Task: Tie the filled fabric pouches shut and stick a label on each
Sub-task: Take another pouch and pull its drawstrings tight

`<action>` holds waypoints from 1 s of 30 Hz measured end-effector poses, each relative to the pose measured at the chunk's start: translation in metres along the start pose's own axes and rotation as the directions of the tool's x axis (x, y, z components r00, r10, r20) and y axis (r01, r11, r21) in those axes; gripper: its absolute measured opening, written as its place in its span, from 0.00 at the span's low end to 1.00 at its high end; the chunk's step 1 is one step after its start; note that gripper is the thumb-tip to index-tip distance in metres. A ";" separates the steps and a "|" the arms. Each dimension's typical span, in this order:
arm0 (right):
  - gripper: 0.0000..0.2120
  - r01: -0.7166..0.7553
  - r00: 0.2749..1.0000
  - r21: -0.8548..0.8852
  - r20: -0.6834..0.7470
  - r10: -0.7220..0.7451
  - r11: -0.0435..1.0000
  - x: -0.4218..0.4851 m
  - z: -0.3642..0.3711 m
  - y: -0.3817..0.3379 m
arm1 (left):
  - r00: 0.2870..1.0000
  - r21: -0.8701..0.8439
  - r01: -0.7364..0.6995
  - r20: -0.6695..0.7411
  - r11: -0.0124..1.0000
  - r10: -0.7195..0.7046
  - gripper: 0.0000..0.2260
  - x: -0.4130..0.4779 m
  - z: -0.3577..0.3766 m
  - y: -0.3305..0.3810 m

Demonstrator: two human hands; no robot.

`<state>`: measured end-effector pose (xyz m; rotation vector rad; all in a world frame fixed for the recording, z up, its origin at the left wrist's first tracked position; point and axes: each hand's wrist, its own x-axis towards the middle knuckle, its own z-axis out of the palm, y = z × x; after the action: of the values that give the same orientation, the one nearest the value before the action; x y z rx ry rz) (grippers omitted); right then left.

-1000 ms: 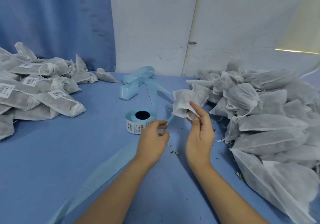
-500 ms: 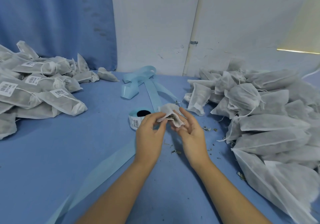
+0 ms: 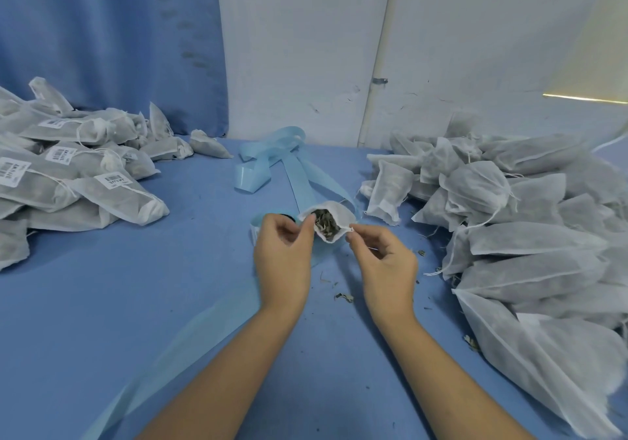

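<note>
A small white fabric pouch (image 3: 334, 211) sits between my hands with its mouth facing me, dried leaves showing inside. My left hand (image 3: 283, 256) pinches the mouth's left edge. My right hand (image 3: 385, 263) pinches the right edge, where a thin drawstring shows. The label roll (image 3: 255, 225) lies just behind my left hand, mostly hidden. A pile of untied, unlabelled pouches (image 3: 509, 208) fills the right side. Tied pouches with barcode labels (image 3: 68, 174) are heaped at the left.
Spent pale-blue label backing (image 3: 272, 164) loops at the back of the blue table (image 3: 119, 303) and trails toward me under my left forearm. Leaf crumbs (image 3: 343, 297) lie scattered near my right wrist. A white wall and blue curtain stand behind.
My right hand brought one pouch down from the right pile to the table's middle. My left hand joined it, and both now pinch the mouth, spread open toward me.
</note>
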<state>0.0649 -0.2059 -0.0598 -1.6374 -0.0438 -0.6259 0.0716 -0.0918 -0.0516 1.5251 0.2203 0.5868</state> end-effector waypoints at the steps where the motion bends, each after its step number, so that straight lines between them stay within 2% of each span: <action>1: 0.09 -0.007 1.000 0.013 -0.001 0.007 1.000 0.000 0.000 -0.001 | 0.998 0.020 0.012 0.059 1.000 -0.013 0.15 -0.001 0.000 0.000; 3: 0.09 -0.015 1.000 0.048 0.006 0.015 0.999 -0.001 0.002 -0.002 | 0.978 0.020 0.056 0.200 0.998 -0.058 0.21 -0.007 0.001 0.002; 5: 0.09 -0.015 1.000 0.062 0.014 0.014 0.998 -0.002 0.003 -0.002 | 0.959 0.028 0.053 0.279 0.998 -0.059 0.20 -0.012 0.002 0.004; 8: 0.08 -0.014 0.999 0.067 0.044 0.011 0.998 -0.003 0.004 -0.001 | 0.956 0.077 0.018 0.290 0.997 -0.040 0.12 -0.013 0.005 0.005; 10: 0.08 0.002 0.998 0.056 0.066 -0.006 0.998 -0.004 0.005 -0.001 | 0.958 0.056 0.067 0.275 0.996 -0.080 0.10 -0.013 0.006 0.007; 12: 0.08 0.048 0.996 0.028 0.068 -0.050 0.998 -0.004 0.006 -0.001 | 0.940 -0.026 0.224 0.268 0.974 -0.209 0.09 -0.012 0.008 0.008; 14: 0.09 0.087 0.994 -0.015 0.065 -0.086 0.996 -0.004 0.005 0.000 | 0.874 -0.168 0.434 0.319 0.885 -0.368 0.07 -0.012 0.009 0.010; 17: 0.07 0.116 0.990 -0.067 0.083 -0.110 0.991 -0.004 0.005 0.001 | 0.806 -0.252 0.555 0.399 0.793 -0.438 0.07 -0.009 0.009 0.012; 20: 0.05 0.110 0.989 -0.079 0.103 -0.101 0.991 -0.005 0.005 0.001 | 0.796 -0.230 0.562 0.413 0.795 -0.443 0.10 -0.007 0.009 0.013; 26: 0.05 0.067 0.991 -0.064 0.121 -0.059 0.996 -0.006 0.005 -0.002 | 0.840 -0.178 0.475 0.382 0.862 -0.385 0.04 -0.003 0.007 0.012; 30: 0.04 0.039 0.984 -0.068 0.176 -0.027 0.997 -0.007 0.005 -0.003 | 0.862 -0.240 0.472 0.328 0.848 -0.387 0.03 0.001 0.006 0.014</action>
<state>0.0596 -0.1980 -0.0598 -1.7610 -0.1789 -0.5123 0.0724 -0.0973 -0.0377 1.1730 0.2421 0.0417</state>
